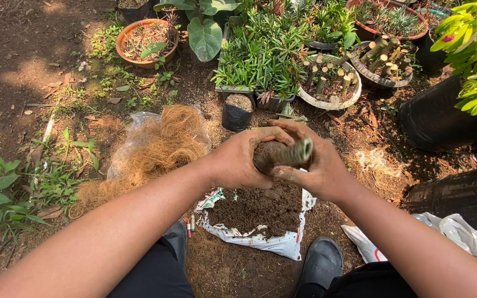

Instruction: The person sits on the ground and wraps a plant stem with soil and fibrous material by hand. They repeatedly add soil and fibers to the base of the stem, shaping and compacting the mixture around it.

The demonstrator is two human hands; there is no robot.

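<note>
Bare ground: the far left is open brown dirt (23,60) in patchy sun, the widest free room in view.
Weeds: low green weeds (6,193) edge the left border, just beside the left forearm.
Terracotta pot: a round orange pot (125,36) at top left holds soil, dry litter and a small green sprout; it stands well apart from the hands.
Coconut fibre: a heap of tan fibre (161,146) spills from a clear plastic bag, close to the left wrist.
Left hand: the left hand (238,160) is curled shut around a clump of dark soil (265,154), fingers wrapped over its top.
Cutting: a short grey-green stem cutting (293,153) pokes out of the clump to the right, held above the sack.
Right hand: the right hand (318,171) cups the clump from the other side, fingers closed and thumb pressed against the stem.
Soil sack: a white sack (260,240), rolled open on the ground directly under the hands, holds dark potting soil.
Small black bag: a black grow bag (237,113) filled with soil stands behind the hands, near the seedling trays.
Cut-stem pots: two round pots (332,83) hold upright trimmed stems.
Right edge: large black containers (443,118) and leafy branches crowd the right side, leaving little room.
Shoe: a black shoe (320,262) rests just beside the sack.
</note>
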